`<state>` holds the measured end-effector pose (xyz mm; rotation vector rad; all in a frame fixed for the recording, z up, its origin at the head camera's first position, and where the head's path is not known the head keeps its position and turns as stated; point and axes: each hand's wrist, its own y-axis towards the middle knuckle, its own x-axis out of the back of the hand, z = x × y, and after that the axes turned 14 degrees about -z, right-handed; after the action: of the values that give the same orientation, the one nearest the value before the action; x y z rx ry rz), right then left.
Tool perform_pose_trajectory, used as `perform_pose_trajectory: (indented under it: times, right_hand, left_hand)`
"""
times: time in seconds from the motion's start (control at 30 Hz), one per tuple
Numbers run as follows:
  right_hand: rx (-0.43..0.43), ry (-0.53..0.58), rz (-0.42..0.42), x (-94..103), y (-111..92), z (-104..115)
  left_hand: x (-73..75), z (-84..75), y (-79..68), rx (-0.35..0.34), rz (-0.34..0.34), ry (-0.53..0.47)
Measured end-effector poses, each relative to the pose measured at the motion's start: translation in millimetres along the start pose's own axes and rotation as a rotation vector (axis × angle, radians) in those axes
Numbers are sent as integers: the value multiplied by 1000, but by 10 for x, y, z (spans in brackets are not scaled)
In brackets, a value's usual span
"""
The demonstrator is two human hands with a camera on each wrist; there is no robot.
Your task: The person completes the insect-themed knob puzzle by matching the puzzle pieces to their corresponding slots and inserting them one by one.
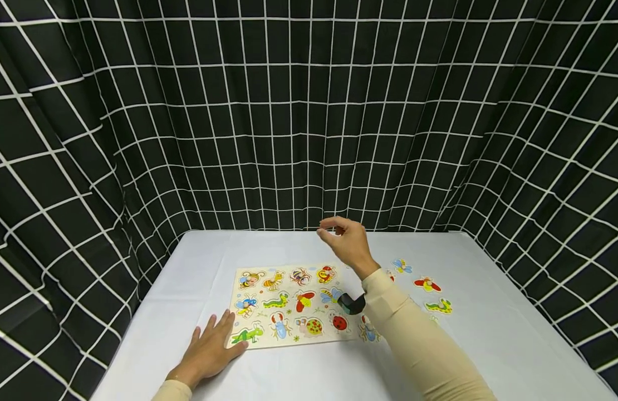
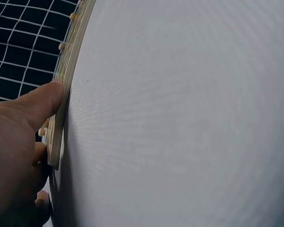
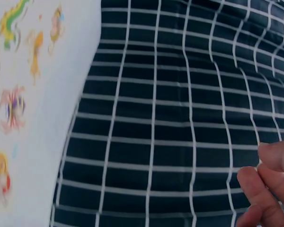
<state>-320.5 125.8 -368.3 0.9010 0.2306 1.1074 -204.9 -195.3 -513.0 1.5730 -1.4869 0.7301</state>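
Observation:
A wooden insect puzzle board lies on the white table, with several insect pictures and pieces on it. At its lower left corner rests my left hand, fingers spread and thumb on the board's edge. In the left wrist view the thumb touches the board's rim, where small knobs stick up. My right hand is raised above the board's far right side, fingers bent and thumb apart from them. Nothing shows between the fingers there; in the right wrist view the fingers also appear bare, partly cut off by the frame.
Loose pieces lie right of the board: a blue-winged insect, a red-winged insect and a green caterpillar. A blue beetle is near the right forearm, which hides part of the board and pieces. Black gridded curtains surround the table.

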Motion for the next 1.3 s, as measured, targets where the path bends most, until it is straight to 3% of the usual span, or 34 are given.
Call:
perform_pose_trajectory:
  times: [0.37,0.8,1.3]
  right_hand:
    - [-53,-69,-138,630,62,-246]
    - [-208,-219,-242,1360,-204,-742]
    - [-368,-325,-267,1788,-486,-976]
  left_hand:
    - [-8,-2,-1,-3,-4,-4]
    - [-3,-11,3,0,6,2]
    - [-15,-14,10,1,14,18]
